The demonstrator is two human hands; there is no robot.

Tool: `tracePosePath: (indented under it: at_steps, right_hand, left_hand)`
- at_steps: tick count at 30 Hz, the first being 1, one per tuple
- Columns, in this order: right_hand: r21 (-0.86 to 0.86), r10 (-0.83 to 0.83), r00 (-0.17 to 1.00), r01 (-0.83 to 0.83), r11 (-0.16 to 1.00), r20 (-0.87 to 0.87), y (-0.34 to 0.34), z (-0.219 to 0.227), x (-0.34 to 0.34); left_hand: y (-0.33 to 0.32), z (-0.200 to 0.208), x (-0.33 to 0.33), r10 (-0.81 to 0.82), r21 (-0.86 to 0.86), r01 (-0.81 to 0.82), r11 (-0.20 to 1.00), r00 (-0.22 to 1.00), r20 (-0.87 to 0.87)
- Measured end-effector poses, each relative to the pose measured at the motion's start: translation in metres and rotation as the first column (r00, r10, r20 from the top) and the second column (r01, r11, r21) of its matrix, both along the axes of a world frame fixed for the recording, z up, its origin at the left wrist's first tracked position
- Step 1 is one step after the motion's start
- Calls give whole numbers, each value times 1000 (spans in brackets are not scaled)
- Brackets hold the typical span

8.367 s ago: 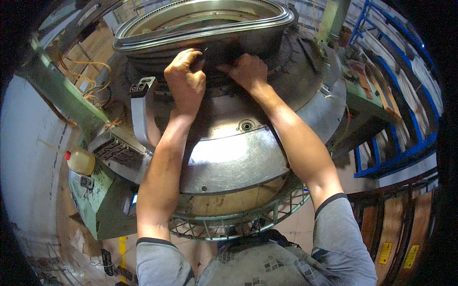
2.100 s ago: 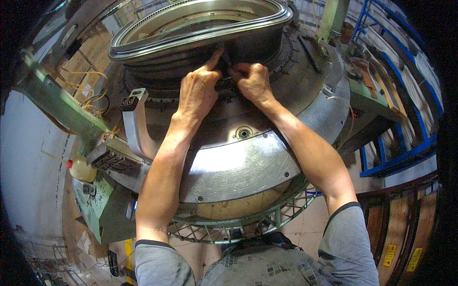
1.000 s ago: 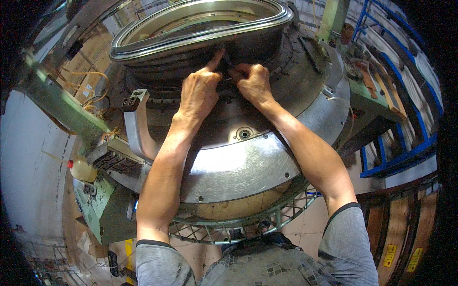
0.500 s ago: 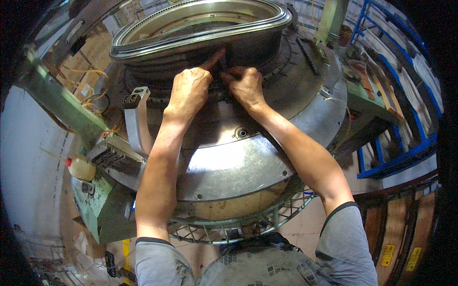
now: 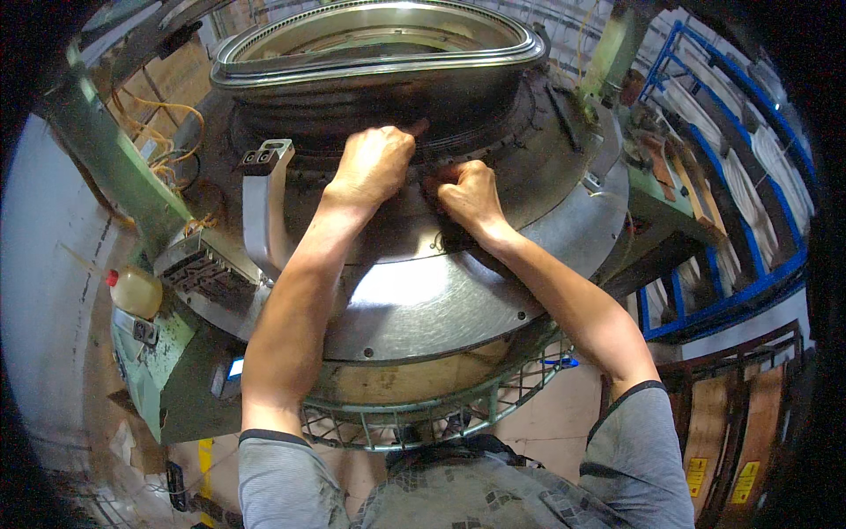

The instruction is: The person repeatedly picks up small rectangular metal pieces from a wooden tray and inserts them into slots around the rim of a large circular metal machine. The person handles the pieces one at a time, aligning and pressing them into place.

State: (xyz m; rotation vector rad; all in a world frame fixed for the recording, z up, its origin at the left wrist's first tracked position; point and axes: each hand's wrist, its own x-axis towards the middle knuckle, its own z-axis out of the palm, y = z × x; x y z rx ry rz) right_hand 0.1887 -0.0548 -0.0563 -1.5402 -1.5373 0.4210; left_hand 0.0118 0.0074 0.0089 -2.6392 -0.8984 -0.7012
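Observation:
My left hand [image 5: 377,163] is closed at the foot of a dark cylinder [image 5: 370,115] in the middle of a large round machine. One of its fingers reaches forward against the dark wall. Just to the right and slightly nearer, my right hand [image 5: 471,192] has its fingers curled together over the dark plate [image 5: 538,167] around the cylinder. Whatever the fingertips of either hand pinch is hidden or too small to name. Above the hands, a shiny metal ring [image 5: 388,69] with a toothed inner edge tops the cylinder. A polished metal rim [image 5: 423,304] curves below my wrists.
An upright metal bracket [image 5: 264,207] stands left of my left forearm. Farther left are a green beam [image 5: 123,163] and a red-capped bottle of yellowish liquid [image 5: 137,294]. A blue rack [image 5: 749,273] holding pale rolls stands at the right. Green wire guarding [image 5: 423,432] runs before my body.
Both hands have come slightly nearer and to the right, down from the cylinder wall toward its base. My left finger points less upward. The view has shifted a little.

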Motion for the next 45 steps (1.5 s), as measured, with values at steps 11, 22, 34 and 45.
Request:
tracePosePath:
  at_steps: [11, 22, 34, 45]
  right_hand:
    - [316, -306, 949, 268, 910, 76, 72, -10, -5]
    - [455, -440, 789, 231, 860, 430, 78, 36, 16]
    - [211, 388, 510, -370, 905, -768, 87, 54, 19]
    - [135, 338, 940, -330, 934, -45, 45, 46, 4]
  left_hand:
    - [2, 13, 8, 161, 87, -166, 982, 985, 59]
    - [4, 14, 7, 139, 39, -142, 989, 988, 66]
    - [4, 11, 9, -223, 226, 81, 971, 649, 727]
    - [13, -3, 13, 359, -451, 732, 510, 295, 885]
